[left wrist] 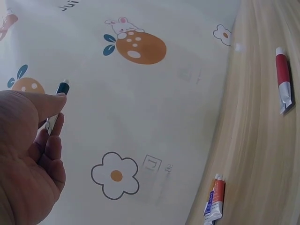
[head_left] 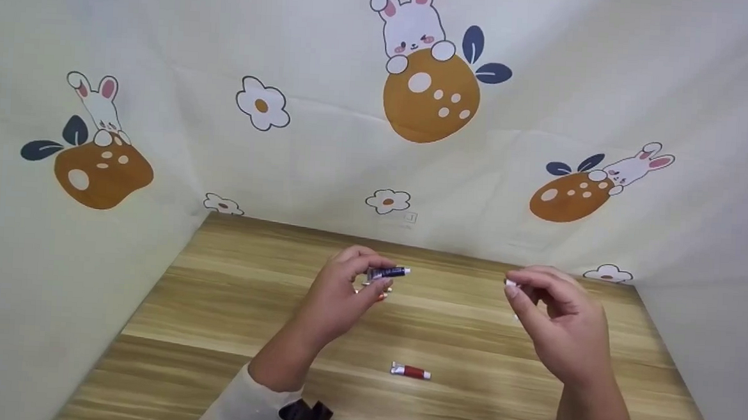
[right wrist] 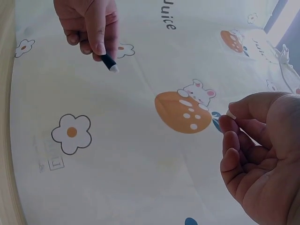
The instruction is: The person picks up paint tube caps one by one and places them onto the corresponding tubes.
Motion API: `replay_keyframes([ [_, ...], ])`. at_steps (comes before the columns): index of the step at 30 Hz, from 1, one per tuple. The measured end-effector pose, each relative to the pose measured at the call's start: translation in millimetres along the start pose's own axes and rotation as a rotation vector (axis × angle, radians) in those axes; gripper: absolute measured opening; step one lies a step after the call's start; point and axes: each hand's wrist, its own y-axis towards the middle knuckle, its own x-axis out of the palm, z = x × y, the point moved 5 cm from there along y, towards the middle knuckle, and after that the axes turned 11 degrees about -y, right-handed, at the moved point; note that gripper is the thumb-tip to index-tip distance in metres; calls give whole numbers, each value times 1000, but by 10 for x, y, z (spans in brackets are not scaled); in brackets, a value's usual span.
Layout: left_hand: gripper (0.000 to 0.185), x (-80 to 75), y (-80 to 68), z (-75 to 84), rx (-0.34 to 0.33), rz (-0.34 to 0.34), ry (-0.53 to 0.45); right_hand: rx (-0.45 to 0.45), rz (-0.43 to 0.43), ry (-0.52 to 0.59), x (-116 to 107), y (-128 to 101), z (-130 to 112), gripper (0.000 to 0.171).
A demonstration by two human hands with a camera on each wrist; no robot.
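Dark tube (head_left: pixel 388 272), white-tipped, held at centre between the thumb and fingers of the left hand (head_left: pixel 339 296). The right hand (head_left: pixel 570 323), to the right and well apart, pinches a small white piece (head_left: pixel 511 283). The left hand partly blocks the head view of two orange-toned tubes (left wrist: pixel 218 197) lying side by side. One red tube (head_left: pixel 413 371) lies nearer. Count: four tubes, one in hand, three on the wood-grained table (head_left: pixel 202 303). Pale fabric (head_left: pixel 312 162) printed with rabbits, oranges and flowers encloses the far, left and right sides.
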Motion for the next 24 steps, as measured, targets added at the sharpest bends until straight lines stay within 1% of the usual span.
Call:
replay_keyframes([
  [4, 21, 7, -9, 33, 31, 4, 27, -7, 6, -1, -4, -8, -28, 28],
  [8, 20, 9, -14, 43, 53, 5, 29, -7, 9, -8, -10, -17, -45, 28],
  [14, 19, 18, -33, 60, 54, 7, 32, -20, 18, -3, -6, -25, -72, 28],
  [21, 20, 32, -46, 131, 89, 17, 41, -88, 21, 90, 15, -37, -156, 27],
  [24, 20, 40, -61, 165, 86, 13, 41, -100, 20, 87, 17, -48, -180, 29],
])
